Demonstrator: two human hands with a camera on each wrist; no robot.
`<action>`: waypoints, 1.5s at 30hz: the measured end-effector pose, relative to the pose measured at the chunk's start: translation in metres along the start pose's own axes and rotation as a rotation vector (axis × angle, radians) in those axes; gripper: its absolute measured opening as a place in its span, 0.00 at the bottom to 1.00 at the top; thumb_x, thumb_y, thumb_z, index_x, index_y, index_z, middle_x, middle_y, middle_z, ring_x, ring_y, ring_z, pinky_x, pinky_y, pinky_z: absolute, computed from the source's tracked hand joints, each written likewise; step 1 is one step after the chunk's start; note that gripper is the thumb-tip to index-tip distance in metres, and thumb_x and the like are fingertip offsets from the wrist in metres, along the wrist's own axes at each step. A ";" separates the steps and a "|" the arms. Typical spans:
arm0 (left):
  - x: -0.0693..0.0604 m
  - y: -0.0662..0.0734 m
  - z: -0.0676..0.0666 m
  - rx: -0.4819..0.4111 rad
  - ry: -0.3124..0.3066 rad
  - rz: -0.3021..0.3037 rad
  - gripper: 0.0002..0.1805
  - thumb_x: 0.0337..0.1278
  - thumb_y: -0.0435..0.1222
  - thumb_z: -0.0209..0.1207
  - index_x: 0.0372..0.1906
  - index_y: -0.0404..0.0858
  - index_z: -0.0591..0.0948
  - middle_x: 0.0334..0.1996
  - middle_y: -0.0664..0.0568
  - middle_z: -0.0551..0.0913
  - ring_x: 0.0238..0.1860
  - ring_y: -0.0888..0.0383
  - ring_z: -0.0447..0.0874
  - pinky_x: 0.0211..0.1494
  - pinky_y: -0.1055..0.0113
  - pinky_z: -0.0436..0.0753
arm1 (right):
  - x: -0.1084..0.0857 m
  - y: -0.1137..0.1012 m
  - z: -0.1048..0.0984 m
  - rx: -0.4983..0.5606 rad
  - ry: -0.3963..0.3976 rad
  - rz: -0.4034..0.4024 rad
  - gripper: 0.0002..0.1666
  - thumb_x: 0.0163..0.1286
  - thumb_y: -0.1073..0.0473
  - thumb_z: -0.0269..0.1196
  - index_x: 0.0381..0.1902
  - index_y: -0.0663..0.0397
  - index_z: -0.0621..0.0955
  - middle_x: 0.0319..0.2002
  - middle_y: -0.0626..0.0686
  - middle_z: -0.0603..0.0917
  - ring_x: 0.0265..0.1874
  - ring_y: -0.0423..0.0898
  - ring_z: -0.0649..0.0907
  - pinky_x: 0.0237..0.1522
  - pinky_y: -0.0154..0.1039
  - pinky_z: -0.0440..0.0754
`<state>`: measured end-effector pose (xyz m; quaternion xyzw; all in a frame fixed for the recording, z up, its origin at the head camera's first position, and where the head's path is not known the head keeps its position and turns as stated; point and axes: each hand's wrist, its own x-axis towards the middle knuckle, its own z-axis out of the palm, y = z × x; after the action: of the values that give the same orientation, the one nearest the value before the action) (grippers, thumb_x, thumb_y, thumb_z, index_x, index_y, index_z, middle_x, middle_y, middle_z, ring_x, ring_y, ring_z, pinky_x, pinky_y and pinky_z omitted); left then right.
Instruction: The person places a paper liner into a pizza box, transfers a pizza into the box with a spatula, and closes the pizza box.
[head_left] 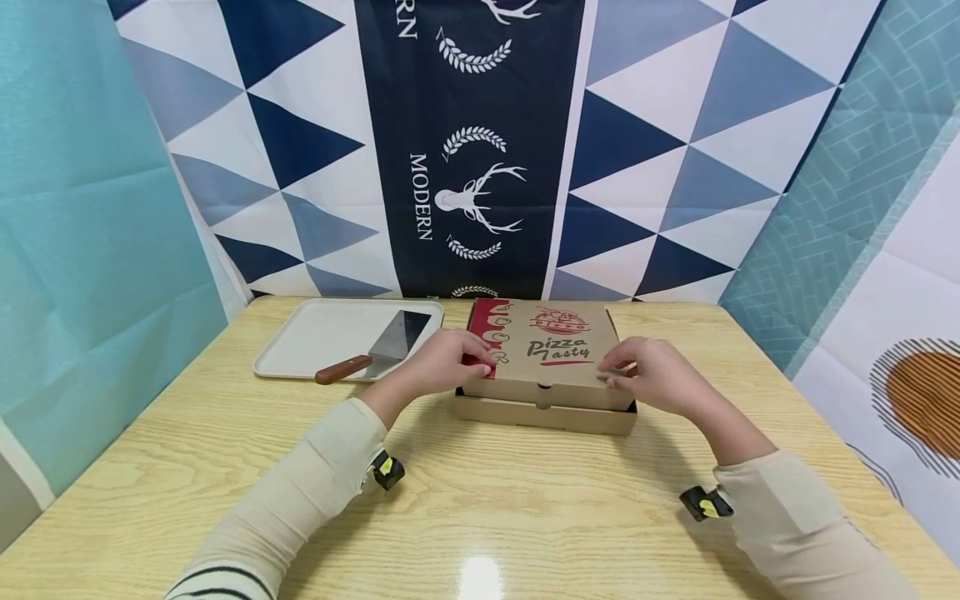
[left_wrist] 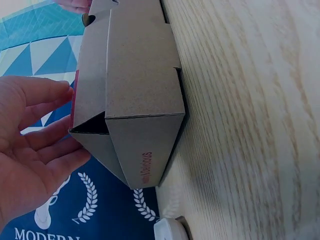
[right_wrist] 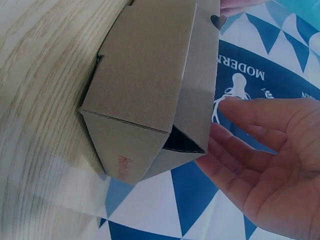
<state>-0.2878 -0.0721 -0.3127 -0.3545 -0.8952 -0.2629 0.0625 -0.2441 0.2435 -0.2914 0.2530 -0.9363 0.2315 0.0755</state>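
Observation:
A brown cardboard pizza box [head_left: 558,354] with red and dark lettering lies on the table. Its lid stands slightly raised, and dark gaps show between lid and base at the front corners in both wrist views. My left hand [head_left: 450,362] is at the lid's front left corner, fingers loosely extended along the edge in the left wrist view. At the front right corner is my right hand [head_left: 656,372], its fingers likewise loosely extended, with fingertips at the lid edge in the right wrist view. What lies inside the box is hidden.
Left of the box, a white tray [head_left: 303,337] lies near the table's back edge. Across its front right part rests a spatula [head_left: 396,337] with a wooden handle and a broad metal blade. A patterned cloth [head_left: 315,167] hangs behind the wooden table [head_left: 525,500].

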 end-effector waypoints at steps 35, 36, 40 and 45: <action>-0.006 -0.002 0.017 0.108 -0.057 0.036 0.06 0.57 0.34 0.66 0.38 0.40 0.90 0.39 0.53 0.86 0.46 0.57 0.82 0.54 0.63 0.78 | -0.006 0.009 0.016 -0.042 -0.074 -0.013 0.09 0.55 0.76 0.67 0.34 0.64 0.86 0.32 0.53 0.86 0.32 0.49 0.84 0.35 0.46 0.84; -0.006 -0.002 0.018 0.109 -0.055 0.040 0.06 0.57 0.35 0.66 0.38 0.40 0.90 0.39 0.53 0.86 0.46 0.57 0.82 0.54 0.64 0.78 | -0.006 0.009 0.017 -0.046 -0.077 -0.020 0.09 0.54 0.76 0.67 0.34 0.64 0.86 0.32 0.53 0.86 0.32 0.48 0.84 0.34 0.45 0.84; -0.008 -0.003 0.019 0.111 -0.048 0.058 0.05 0.56 0.34 0.66 0.37 0.39 0.90 0.39 0.52 0.86 0.46 0.56 0.82 0.53 0.64 0.78 | -0.006 0.010 0.018 -0.067 -0.077 -0.041 0.09 0.54 0.76 0.67 0.33 0.63 0.87 0.31 0.52 0.85 0.30 0.47 0.83 0.33 0.44 0.83; -0.010 -0.003 0.020 0.114 -0.046 0.057 0.06 0.56 0.34 0.66 0.37 0.39 0.90 0.41 0.51 0.86 0.47 0.56 0.82 0.53 0.64 0.78 | -0.007 0.009 0.019 -0.074 -0.074 -0.047 0.09 0.55 0.76 0.67 0.32 0.63 0.87 0.31 0.52 0.85 0.30 0.47 0.83 0.32 0.44 0.83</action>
<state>-0.2806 -0.0692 -0.3343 -0.3817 -0.8994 -0.2014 0.0697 -0.2429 0.2443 -0.3133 0.2805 -0.9401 0.1855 0.0558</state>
